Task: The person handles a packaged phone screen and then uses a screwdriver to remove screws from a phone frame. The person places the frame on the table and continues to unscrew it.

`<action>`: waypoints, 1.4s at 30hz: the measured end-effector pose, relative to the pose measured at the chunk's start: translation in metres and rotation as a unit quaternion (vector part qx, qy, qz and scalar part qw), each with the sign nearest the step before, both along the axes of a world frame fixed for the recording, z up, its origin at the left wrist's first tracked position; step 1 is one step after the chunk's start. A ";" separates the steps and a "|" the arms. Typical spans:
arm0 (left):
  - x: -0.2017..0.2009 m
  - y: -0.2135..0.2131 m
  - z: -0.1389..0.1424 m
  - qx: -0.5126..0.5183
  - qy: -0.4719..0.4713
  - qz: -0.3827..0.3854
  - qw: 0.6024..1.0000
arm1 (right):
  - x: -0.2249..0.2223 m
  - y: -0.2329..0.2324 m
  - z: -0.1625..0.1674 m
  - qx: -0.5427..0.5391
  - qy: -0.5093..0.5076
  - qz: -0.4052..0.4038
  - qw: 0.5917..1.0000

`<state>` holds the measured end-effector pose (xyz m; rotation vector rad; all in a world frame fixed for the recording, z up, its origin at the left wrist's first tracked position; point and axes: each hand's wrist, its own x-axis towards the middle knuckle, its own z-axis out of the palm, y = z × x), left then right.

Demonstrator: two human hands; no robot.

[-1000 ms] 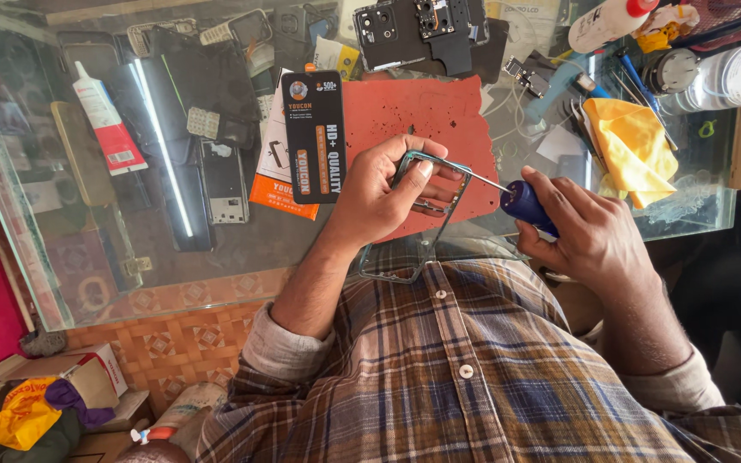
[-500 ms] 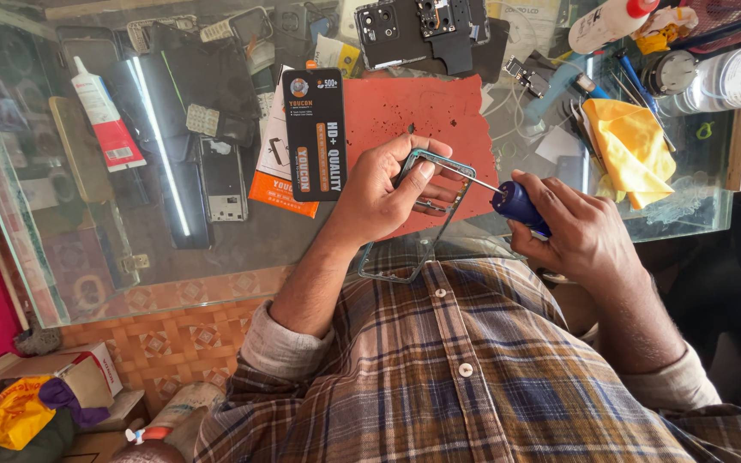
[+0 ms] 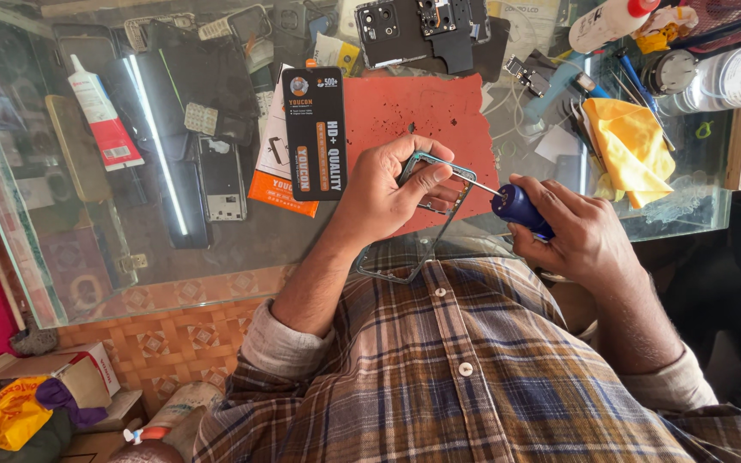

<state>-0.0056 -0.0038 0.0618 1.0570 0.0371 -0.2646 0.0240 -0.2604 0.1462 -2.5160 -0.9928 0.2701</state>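
Glass-topped bench (image 3: 216, 249) under you, cluttered with phone parts, a red mat (image 3: 405, 111) in the middle. Your left hand (image 3: 383, 193) keeps its grip clamped on the thin phone frame (image 3: 439, 219), held just above the bench edge. Your right hand (image 3: 581, 231), closed round the blue screwdriver (image 3: 521, 208), has crept in: its tip now meets the frame's upper corner. A yellow cloth (image 3: 628, 146) lies well right.

Glass counter (image 3: 216, 257), see-through, w/ stuff on top. Red mat (image 3: 405, 111) in the middle. Black flat box (image 3: 314, 133) lies just left of it, on an orange card (image 3: 272, 190). Yellow cloth (image 3: 632, 146) on the right. White glue tube (image 3: 100, 111) on the left. Black phone backs (image 3: 422, 30) at the far edge.
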 end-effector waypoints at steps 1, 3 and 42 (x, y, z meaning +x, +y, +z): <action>0.000 0.000 0.001 0.007 -0.002 0.004 1.000 | 0.000 0.000 -0.001 0.000 0.000 0.001 1.000; 0.000 -0.001 0.002 0.020 -0.008 0.009 1.000 | 0.000 -0.001 -0.001 0.001 0.001 0.000 1.000; -0.001 -0.005 0.005 0.030 -0.028 0.037 0.998 | -0.004 0.001 0.000 -0.014 -0.066 0.015 0.998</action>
